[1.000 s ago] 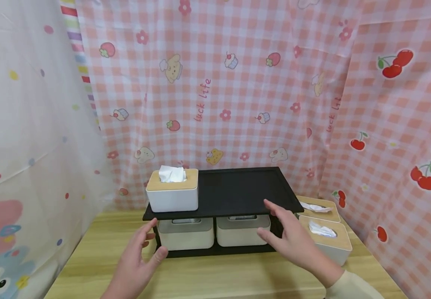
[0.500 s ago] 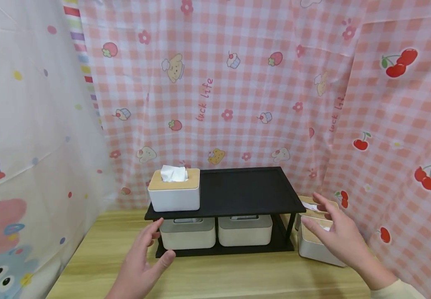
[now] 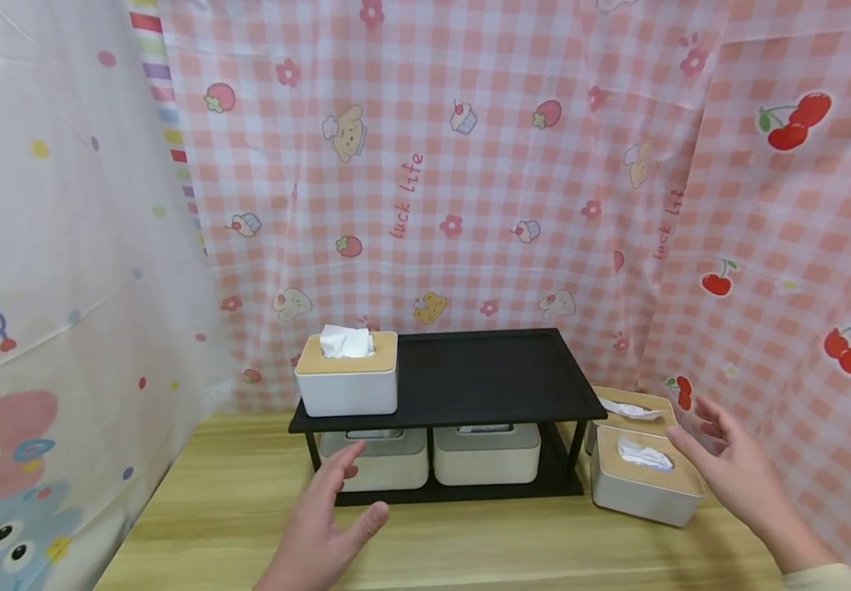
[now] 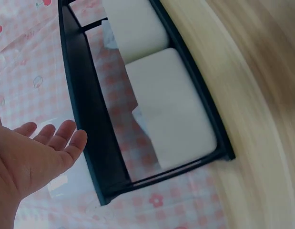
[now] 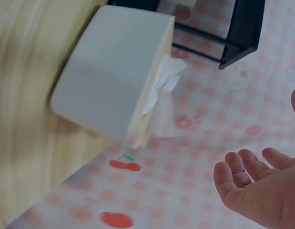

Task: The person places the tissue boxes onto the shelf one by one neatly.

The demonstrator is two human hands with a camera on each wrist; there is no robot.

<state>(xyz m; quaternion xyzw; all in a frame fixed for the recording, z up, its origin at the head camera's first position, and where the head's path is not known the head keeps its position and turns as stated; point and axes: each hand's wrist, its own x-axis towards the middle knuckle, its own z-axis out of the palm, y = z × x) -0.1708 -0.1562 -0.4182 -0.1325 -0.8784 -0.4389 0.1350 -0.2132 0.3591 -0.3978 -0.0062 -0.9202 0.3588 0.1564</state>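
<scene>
On the upper left of a black two-tier shelf sits a white tissue box with a wooden lid and a tissue poking out. Two more tissue boxes, the left one and the right one, stand on the lower tier. My left hand hovers in front of the shelf, fingers apart and holding nothing. To the right of the shelf is a wooden-lidded tissue box, also large in the right wrist view. Beside its right end my right hand is held with relaxed fingers, nothing in it.
Behind the front right box stands another wooden-lidded tissue box, close to the shelf's right leg. Everything rests on a wood-grain table. A pink checked curtain hangs at the back and right, a white patterned one at left.
My right hand has moved right, from the shelf's front right corner across the right-hand tissue box to its far side. My left hand has shifted slightly right. The boxes stay put.
</scene>
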